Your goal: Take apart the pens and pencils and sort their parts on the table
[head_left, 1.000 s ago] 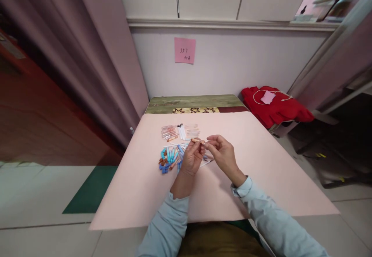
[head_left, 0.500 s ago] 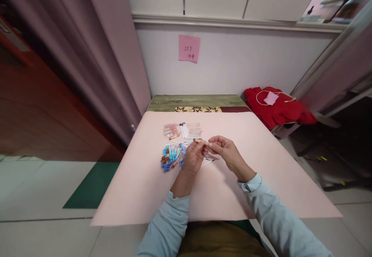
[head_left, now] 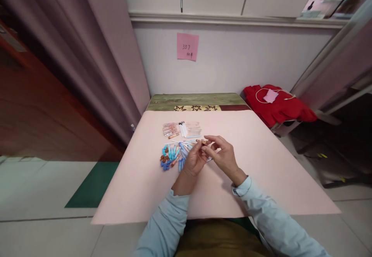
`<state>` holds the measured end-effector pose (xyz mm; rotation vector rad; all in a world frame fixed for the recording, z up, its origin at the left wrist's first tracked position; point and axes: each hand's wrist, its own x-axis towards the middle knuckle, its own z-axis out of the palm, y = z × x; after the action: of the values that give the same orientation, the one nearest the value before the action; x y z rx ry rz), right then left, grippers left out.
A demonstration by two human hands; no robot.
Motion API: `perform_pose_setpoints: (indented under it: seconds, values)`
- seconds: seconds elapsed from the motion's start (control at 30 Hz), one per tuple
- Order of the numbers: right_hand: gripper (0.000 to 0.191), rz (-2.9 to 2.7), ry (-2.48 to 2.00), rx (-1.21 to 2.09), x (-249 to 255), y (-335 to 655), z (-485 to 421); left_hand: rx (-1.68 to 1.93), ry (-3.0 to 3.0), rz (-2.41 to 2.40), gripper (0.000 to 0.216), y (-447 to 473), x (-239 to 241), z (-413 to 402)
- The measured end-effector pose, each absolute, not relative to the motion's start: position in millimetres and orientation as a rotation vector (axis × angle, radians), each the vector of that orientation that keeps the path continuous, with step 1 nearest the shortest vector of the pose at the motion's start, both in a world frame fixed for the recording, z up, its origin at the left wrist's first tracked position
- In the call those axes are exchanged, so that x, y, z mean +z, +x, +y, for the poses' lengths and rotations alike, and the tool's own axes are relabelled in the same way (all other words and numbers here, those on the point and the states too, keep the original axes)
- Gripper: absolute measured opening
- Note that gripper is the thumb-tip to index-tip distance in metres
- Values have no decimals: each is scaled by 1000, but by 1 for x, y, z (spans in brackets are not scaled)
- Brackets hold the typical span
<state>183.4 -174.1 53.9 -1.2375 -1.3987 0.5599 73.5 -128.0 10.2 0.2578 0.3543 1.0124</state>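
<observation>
Over the middle of the table, my left hand (head_left: 195, 160) is closed around a brown marker barrel (head_left: 203, 142), mostly hidden by the fingers. The thumb and fingers of my right hand (head_left: 223, 154) close on the barrel's near end. Just left of my hands lies a heap of light-blue and blue marker barrels (head_left: 173, 151), partly behind the left hand. Small brown caps (head_left: 164, 159) and blue caps (head_left: 166, 166) are piled at its left edge. Behind the heap, clear tubes (head_left: 171, 129), white sticks with black tips (head_left: 183, 129) and pale tubes (head_left: 193, 128) lie in rows.
A pale pink sheet (head_left: 247, 195) covers most of the table, whose green wood-look top (head_left: 197, 99) shows at the back. To the right is a red cloth (head_left: 285, 108) with a white cable and a pink note on it. A curtain (head_left: 116, 36) hangs at left.
The marker barrel has turned so that its end faces me more. My right hand has shifted slightly left and its fingers have moved up around that end.
</observation>
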Motion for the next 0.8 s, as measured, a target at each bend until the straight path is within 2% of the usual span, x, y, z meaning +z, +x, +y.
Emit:
perform_pose_setpoints:
  seconds: [0.1, 0.2, 0.4, 0.5, 0.63, 0.67, 0.77, 0.8]
  values:
    - [18, -1531, -1267, 350, 55, 182, -175, 988, 295, 410, 13, 75, 9, -130]
    - [17, -1574, -1301, 239, 59, 182, -176, 1027, 380, 401, 15, 75, 12, -131]
    - [15, -1550, -1422, 26, 63, 187, -178, 1353, 809, 570, 30, 70, 30, -140]
    - [16, -1536, -1472, 2, 60, 189, -176, 1405, 1032, 685, 30, 68, 33, -146]
    - [19, -1518, -1450, 113, 55, 189, -174, 1410, 995, 820, 25, 69, 27, -146]
    - [25, -1489, -1421, 171, 54, 188, -174, 1412, 976, 850, 24, 69, 24, -146]
    - [69, -1341, -1310, 332, 51, 182, -177, 1417, 973, 892, 22, 71, 19, -143]
    - [76, -1307, -1282, 372, 50, 179, -178, 1417, 975, 891, 21, 72, 18, -142]
